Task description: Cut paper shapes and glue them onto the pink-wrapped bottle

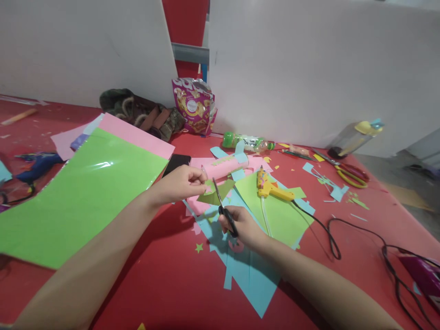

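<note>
In my right hand (242, 224) is a pair of black-handled scissors (225, 213), blades pointing up and away from me. My left hand (182, 183) is pinched closed just left of the blade tips; whatever sits between its fingertips is too small to make out. Below both hands lie a dark green paper piece (222, 192), pink scraps and blue paper sheets (254, 284). A pink paper roll (227, 168) with small green shapes along it rests just beyond the hands. The yellow glue gun (275, 190) lies on light green paper (292, 222), to the right.
Large green sheets (92, 183) cover the left side, near a blue glue gun (41, 167). At the back are a snack bag (195, 107), a green-labelled bottle (245, 142) and a tumbler (354, 140). Yellow-and-red-handled scissors (352, 176) lie right; a black cord (360, 222) crosses the red table.
</note>
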The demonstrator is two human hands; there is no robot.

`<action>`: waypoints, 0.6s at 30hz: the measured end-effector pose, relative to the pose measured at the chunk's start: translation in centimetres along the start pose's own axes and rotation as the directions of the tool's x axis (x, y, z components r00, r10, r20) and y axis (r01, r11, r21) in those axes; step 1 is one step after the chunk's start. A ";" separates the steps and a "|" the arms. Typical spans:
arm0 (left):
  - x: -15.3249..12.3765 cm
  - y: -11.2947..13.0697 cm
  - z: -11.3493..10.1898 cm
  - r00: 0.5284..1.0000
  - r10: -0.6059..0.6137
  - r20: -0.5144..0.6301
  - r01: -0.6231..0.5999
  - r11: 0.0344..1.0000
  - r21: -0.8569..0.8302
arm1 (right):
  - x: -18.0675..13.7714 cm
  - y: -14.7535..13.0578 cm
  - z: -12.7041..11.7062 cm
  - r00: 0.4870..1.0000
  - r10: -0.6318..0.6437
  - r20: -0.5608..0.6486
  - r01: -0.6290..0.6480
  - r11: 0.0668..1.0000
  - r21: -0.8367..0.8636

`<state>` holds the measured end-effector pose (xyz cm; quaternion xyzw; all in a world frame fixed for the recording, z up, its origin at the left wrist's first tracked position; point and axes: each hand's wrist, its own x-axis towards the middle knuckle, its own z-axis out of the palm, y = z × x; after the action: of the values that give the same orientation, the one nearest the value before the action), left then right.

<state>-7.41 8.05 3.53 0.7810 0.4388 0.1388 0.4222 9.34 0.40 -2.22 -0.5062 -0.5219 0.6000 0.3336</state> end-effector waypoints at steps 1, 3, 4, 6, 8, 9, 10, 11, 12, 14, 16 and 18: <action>0.0 0.0 0.0 1.000 0.003 0.004 -0.003 1.000 -0.001 | 0.1 0.1 0.0 1.000 -0.001 -0.006 0.001 1.000 0.004; 0.1 -0.1 0.0 1.000 0.009 0.011 -0.009 1.000 -0.010 | 0.2 0.3 -0.1 1.000 -0.005 -0.016 0.005 1.000 0.018; 0.1 -0.2 0.0 1.000 0.011 0.014 -0.011 1.000 -0.017 | 0.2 0.3 -0.2 1.000 -0.011 -0.023 0.011 1.000 0.028; 0.2 -0.2 0.2 1.000 0.010 0.023 -0.009 1.000 -0.020 | 0.2 0.2 -0.3 0.999 -0.032 -0.040 0.034 0.998 0.050; 0.3 0.0 0.6 0.999 0.004 0.033 -0.004 1.000 -0.020 | 0.2 0.0 -0.4 0.996 -0.066 -0.065 0.070 0.995 0.074; 0.3 0.1 0.8 0.999 0.002 0.046 -0.001 1.000 -0.022 | 0.3 0.0 -0.4 0.992 -0.091 -0.086 0.099 0.990 0.097; 0.2 0.2 1.0 0.998 0.004 0.062 -0.002 1.000 -0.025 | 0.3 0.0 -0.4 0.987 -0.119 -0.111 0.133 0.983 0.127; 0.2 0.4 1.3 0.996 0.003 0.085 -0.001 1.000 -0.027 | 0.3 0.0 -0.5 0.979 -0.145 -0.140 0.167 0.973 0.161; 0.2 0.5 1.5 0.994 0.000 0.109 0.002 1.000 -0.026 | 0.4 0.0 -0.5 0.971 -0.167 -0.170 0.199 0.960 0.195; 0.1 0.7 2.1 0.991 0.004 0.134 0.000 1.000 -0.030 | 0.5 0.0 -0.5 0.959 -0.185 -0.216 0.237 0.939 0.248; 0.1 0.8 2.7 0.992 0.024 0.126 -0.018 0.999 -0.045 | 0.5 0.0 -0.6 0.954 -0.172 -0.245 0.237 0.935 0.265; 0.1 0.9 3.3 0.995 0.037 0.094 -0.033 0.998 -0.046 | 0.4 -0.2 -0.8 0.948 -0.158 -0.275 0.231 0.938 0.259</action>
<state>-4.89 6.15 2.19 0.7848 0.4014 0.1187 0.4570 9.96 1.04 -2.11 -0.4694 -0.4306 0.5645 0.5250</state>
